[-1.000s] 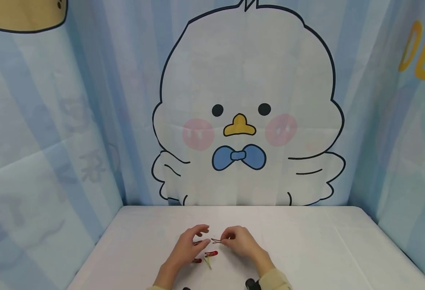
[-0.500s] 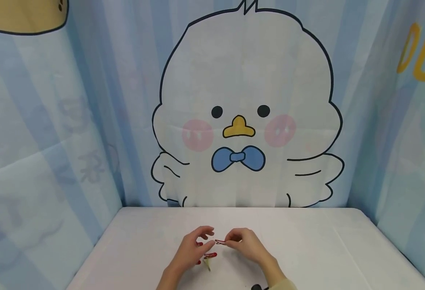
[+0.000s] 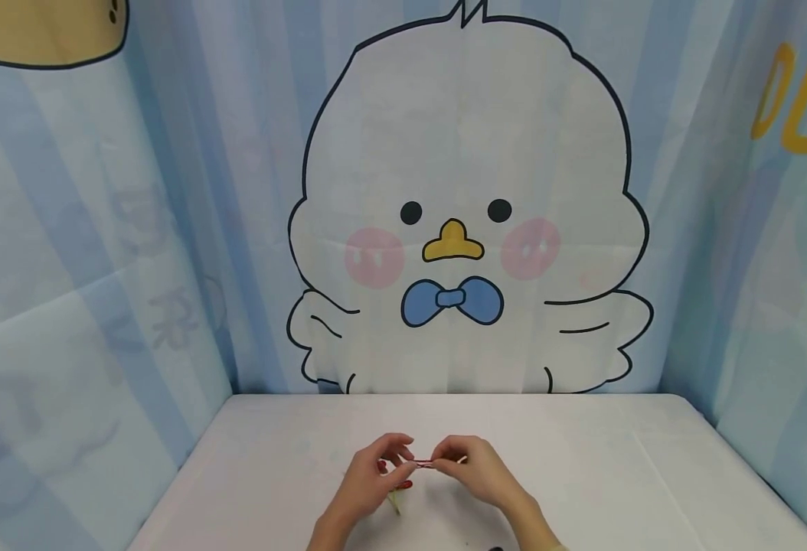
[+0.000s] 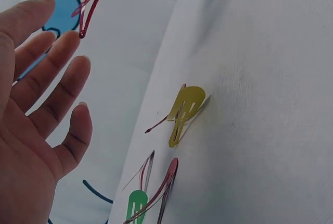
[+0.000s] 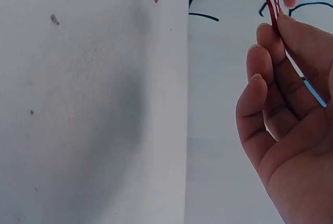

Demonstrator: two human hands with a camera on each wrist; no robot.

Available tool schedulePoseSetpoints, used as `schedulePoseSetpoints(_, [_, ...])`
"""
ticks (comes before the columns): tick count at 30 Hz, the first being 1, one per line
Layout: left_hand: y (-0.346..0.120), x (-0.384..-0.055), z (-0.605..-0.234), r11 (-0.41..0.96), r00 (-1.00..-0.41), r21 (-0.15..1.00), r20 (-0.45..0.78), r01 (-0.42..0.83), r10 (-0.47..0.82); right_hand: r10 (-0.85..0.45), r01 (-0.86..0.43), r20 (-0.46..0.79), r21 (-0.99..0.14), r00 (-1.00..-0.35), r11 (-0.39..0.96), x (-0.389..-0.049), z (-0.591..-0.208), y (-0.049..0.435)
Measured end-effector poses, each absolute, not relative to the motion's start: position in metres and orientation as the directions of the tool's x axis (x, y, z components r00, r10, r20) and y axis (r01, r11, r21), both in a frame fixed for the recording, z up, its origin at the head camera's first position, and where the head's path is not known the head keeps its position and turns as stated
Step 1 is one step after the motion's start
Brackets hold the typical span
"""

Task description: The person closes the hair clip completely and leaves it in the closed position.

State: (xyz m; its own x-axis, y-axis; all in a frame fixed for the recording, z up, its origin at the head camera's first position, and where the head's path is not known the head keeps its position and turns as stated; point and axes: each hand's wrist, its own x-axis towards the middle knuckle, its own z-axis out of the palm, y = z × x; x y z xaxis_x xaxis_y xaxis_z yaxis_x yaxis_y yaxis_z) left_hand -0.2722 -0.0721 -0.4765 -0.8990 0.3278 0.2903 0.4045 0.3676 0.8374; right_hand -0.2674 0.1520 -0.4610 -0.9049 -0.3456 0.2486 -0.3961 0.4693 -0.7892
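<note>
My right hand (image 3: 475, 467) pinches a red snap hair clip (image 5: 273, 8) between thumb and forefinger, above the table. The clip's two arms stand spread apart in the left wrist view. Facing it, my left hand (image 3: 369, 478) has its fingers extended and slightly bent, thumb apart. Its fingertips are right at the clip's free end; whether they touch it I cannot tell. Below the left hand lie a yellow hair clip (image 4: 188, 101), a green hair clip (image 4: 137, 203) and another red hair clip (image 4: 169, 174), several partly hidden by the left hand in the head view.
The white tabletop (image 3: 583, 459) reaches back to a curtain (image 3: 459, 138) printed with a cartoon duck. Striped curtains stand at both sides. Small dark specks (image 5: 54, 19) mark the surface in the right wrist view.
My hands have come closer together, the left shifting right towards the clip. The red hair clip, still pinched by the right hand, has turned more level in the head view.
</note>
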Motion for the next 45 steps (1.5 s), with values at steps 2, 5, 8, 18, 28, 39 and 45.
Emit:
schedulePoseSetpoints(2, [-0.071, -0.271, -0.478, 0.354, -0.9, 0.846, 0.288, 0.399, 0.327, -0.346, -0.391, 0.243, -0.794, -0.906, 0.465, -0.266, -0.459, 0.154])
schedulePoseSetpoints(5, [-0.068, -0.269, -0.479, 0.339, -0.907, 0.86, 0.275, 0.38, 0.319, -0.348, -0.383, 0.236, -0.806, -0.907, 0.451, -0.263, -0.456, 0.156])
schedulePoseSetpoints(8, [-0.065, -0.267, -0.48, 0.321, -0.912, 0.874, 0.267, 0.366, 0.312, -0.352, -0.378, 0.231, -0.815, -0.907, 0.439, -0.261, -0.454, 0.157])
schedulePoseSetpoints(18, [-0.059, -0.265, -0.481, 0.239, -0.93, 0.927, 0.215, 0.291, 0.297, -0.322, -0.341, 0.227, -0.867, -0.919, 0.363, -0.253, -0.456, 0.156])
schedulePoseSetpoints(28, [-0.057, -0.266, -0.484, 0.099, -0.934, 0.96, 0.225, 0.261, 0.278, -0.252, -0.365, 0.293, -0.874, -0.923, 0.32, -0.249, -0.46, 0.15])
schedulePoseSetpoints(39, [-0.05, -0.261, -0.481, -0.033, -0.961, 0.984, 0.181, 0.178, 0.208, -0.139, -0.412, 0.388, -0.858, -0.911, 0.307, -0.242, -0.456, 0.14])
schedulePoseSetpoints(45, [-0.048, -0.26, -0.483, -0.065, -0.972, 0.983, 0.178, 0.17, 0.156, -0.093, -0.405, 0.398, -0.851, -0.913, 0.335, -0.239, -0.457, 0.135])
